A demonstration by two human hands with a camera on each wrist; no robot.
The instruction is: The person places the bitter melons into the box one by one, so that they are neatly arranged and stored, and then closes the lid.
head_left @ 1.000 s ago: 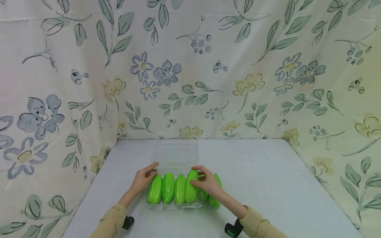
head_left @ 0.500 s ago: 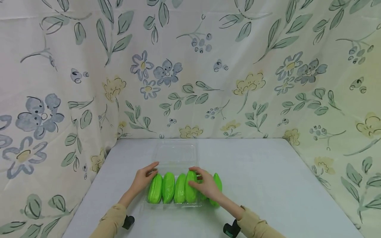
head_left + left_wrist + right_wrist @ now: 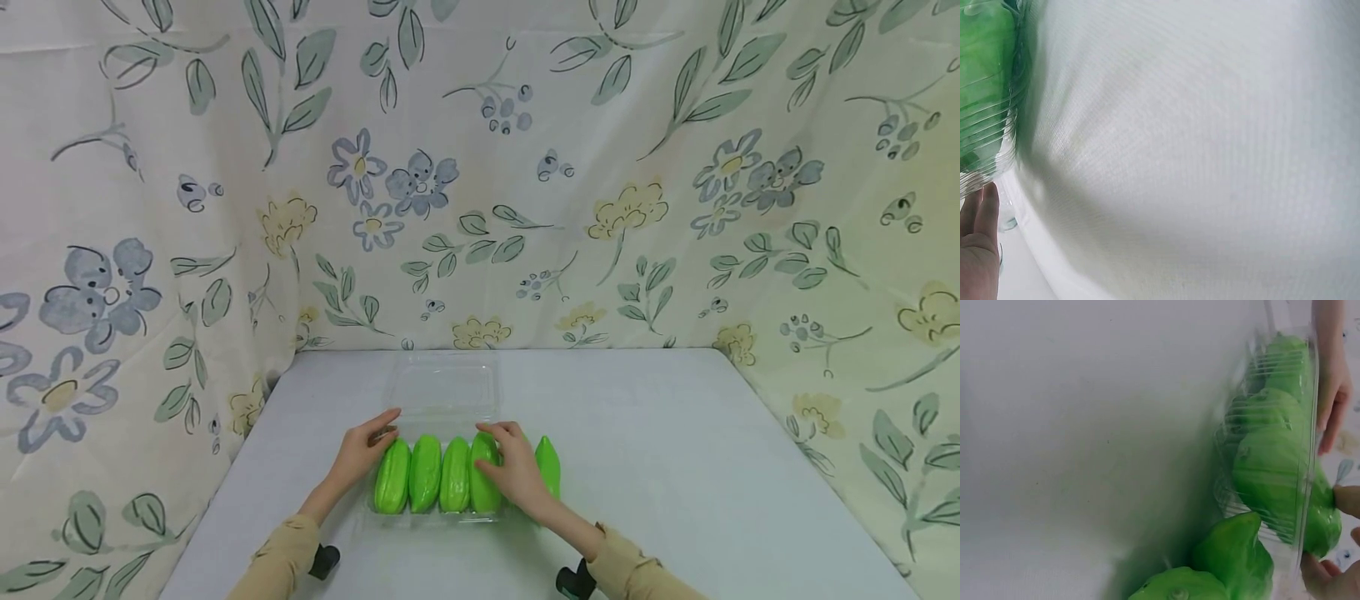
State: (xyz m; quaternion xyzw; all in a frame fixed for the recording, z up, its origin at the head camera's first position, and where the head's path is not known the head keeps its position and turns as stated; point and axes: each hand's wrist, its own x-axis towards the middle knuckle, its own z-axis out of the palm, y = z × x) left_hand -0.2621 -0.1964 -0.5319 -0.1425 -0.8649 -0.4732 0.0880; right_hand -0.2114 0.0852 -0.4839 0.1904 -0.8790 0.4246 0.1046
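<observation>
Several long green ridged fruits lie side by side in a clear plastic clamshell box (image 3: 405, 518) in the head view. My right hand (image 3: 523, 479) grips the rightmost fruit (image 3: 484, 487) in the row, thumb on one side and fingers on the other. The right wrist view shows that fruit (image 3: 1322, 522) between the thumb and fingers, at the box rim. My left hand (image 3: 358, 454) touches the box's far left corner beside the leftmost fruit (image 3: 392, 479), fingers fairly straight. In the left wrist view, fingertips (image 3: 988, 206) meet the ribbed box edge.
The box's transparent lid (image 3: 442, 387) lies folded back behind it. Right of the box is a loose green fruit (image 3: 549, 467); the right wrist view shows a second loose fruit (image 3: 1179, 586) against it. A floral curtain (image 3: 480, 250) borders the white table (image 3: 675, 442).
The fruit in my right hand has settled slightly lower into the row. My right hand has turned a little and its forearm has moved left, covering more of the loose fruits. My left hand stays still.
</observation>
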